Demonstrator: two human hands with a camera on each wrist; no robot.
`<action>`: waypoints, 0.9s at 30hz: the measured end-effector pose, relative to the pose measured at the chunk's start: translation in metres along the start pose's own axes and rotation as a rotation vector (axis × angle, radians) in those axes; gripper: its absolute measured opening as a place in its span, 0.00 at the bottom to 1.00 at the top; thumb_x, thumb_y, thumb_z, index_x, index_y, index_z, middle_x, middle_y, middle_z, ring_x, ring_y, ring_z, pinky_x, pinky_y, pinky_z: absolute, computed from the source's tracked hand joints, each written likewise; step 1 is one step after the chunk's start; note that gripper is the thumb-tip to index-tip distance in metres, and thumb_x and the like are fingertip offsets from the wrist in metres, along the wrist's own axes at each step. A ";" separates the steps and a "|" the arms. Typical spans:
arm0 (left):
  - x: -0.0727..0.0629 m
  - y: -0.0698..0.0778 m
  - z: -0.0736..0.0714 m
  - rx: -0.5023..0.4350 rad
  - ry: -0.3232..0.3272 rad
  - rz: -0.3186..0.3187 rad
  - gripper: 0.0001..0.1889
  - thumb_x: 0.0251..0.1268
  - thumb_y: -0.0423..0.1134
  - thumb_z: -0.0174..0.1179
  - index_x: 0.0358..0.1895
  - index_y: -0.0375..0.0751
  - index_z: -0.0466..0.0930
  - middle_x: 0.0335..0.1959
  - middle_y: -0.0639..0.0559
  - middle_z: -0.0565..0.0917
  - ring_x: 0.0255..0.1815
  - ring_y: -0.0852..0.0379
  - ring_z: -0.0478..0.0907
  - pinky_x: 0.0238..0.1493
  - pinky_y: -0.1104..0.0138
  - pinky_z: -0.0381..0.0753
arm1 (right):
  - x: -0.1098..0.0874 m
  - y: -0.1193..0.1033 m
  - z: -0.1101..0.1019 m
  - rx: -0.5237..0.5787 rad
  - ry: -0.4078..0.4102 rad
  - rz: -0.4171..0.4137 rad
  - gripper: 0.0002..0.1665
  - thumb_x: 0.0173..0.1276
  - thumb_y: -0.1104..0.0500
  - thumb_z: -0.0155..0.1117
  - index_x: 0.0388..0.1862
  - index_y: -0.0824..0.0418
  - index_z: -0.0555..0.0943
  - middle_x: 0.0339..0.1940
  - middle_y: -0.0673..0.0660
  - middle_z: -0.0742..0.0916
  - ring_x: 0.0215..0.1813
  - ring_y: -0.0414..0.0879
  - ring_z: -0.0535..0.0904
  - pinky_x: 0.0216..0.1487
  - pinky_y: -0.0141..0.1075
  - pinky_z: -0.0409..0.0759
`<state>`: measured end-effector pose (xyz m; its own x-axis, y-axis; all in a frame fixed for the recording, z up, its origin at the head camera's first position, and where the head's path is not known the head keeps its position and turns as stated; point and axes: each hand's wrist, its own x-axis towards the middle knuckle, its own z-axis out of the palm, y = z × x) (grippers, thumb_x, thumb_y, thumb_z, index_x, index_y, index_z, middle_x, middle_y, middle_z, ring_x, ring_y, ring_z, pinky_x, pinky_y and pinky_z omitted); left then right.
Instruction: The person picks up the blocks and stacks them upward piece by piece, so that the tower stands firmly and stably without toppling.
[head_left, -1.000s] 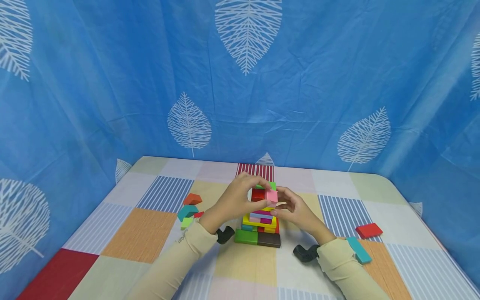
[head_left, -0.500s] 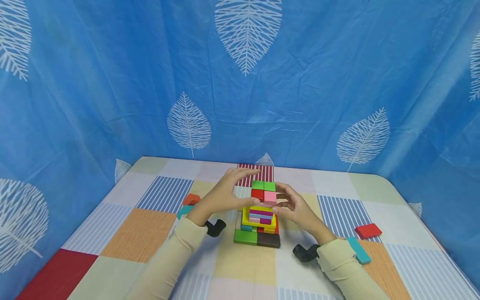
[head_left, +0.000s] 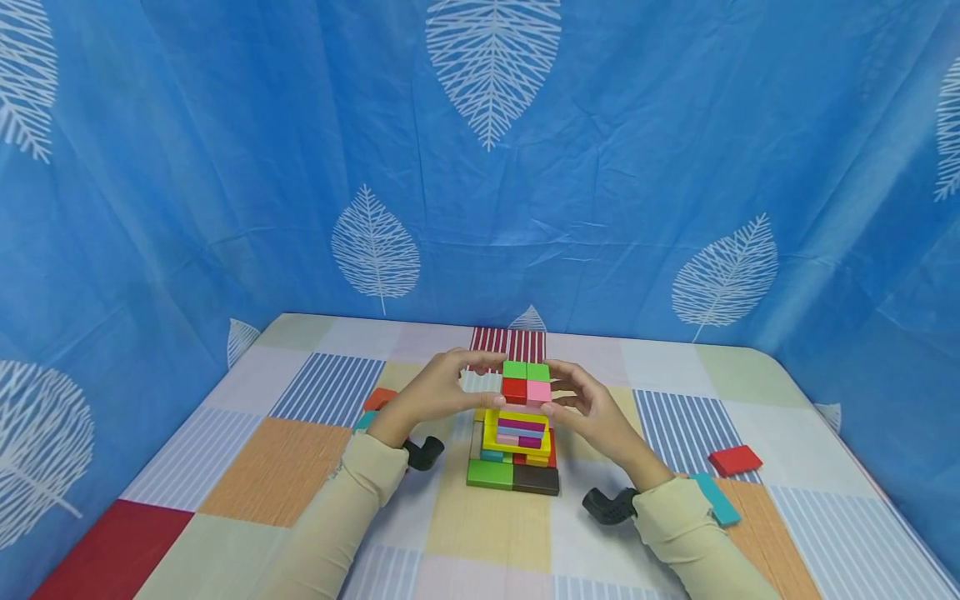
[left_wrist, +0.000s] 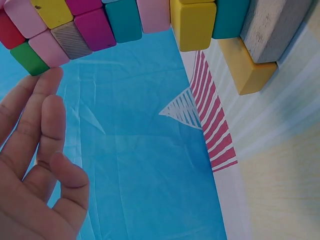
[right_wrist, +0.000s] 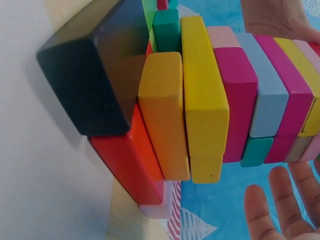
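A tower of colorful wooden blocks stands mid-table in the head view, with a green block (head_left: 490, 474) and a dark block (head_left: 536, 480) at its front base. Two light green blocks lie on top, above a red block (head_left: 513, 391) and a pink block (head_left: 538, 393). My left hand (head_left: 433, 390) flanks the top layers from the left, thumb at the red block. From the right, my right hand (head_left: 596, 417) has its thumb at the pink block's lower corner, other fingers behind. Left fingertips touch a green block (left_wrist: 29, 57) in the left wrist view.
A red block (head_left: 736, 460) and a teal block (head_left: 716, 500) lie to the right, the teal one beside the sleeve. Left of the tower, an orange block (head_left: 379, 398) and another teal block (head_left: 365, 419) are partly behind my left arm. A blue curtain (head_left: 570, 167) surrounds the table.
My left hand drew back left from over the pink block, uncovering the tower's top, then came in again at its left side. My right hand has barely moved.
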<state>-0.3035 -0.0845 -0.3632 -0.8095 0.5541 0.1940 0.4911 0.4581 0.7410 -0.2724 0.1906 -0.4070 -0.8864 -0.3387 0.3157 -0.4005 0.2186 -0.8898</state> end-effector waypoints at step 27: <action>-0.052 -0.050 -0.039 0.083 -0.198 -0.031 0.11 0.73 0.29 0.67 0.54 0.36 0.91 0.55 0.47 0.90 0.56 0.44 0.83 0.59 0.45 0.82 | 0.001 0.008 -0.002 -0.007 -0.053 -0.026 0.43 0.70 0.64 0.75 0.79 0.71 0.67 0.66 0.69 0.81 0.64 0.49 0.79 0.63 0.39 0.83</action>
<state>-0.2987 -0.1634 -0.3855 -0.7497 0.6608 0.0355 0.4983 0.5284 0.6874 -0.2773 0.1938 -0.4130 -0.8622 -0.3920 0.3207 -0.4249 0.2152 -0.8793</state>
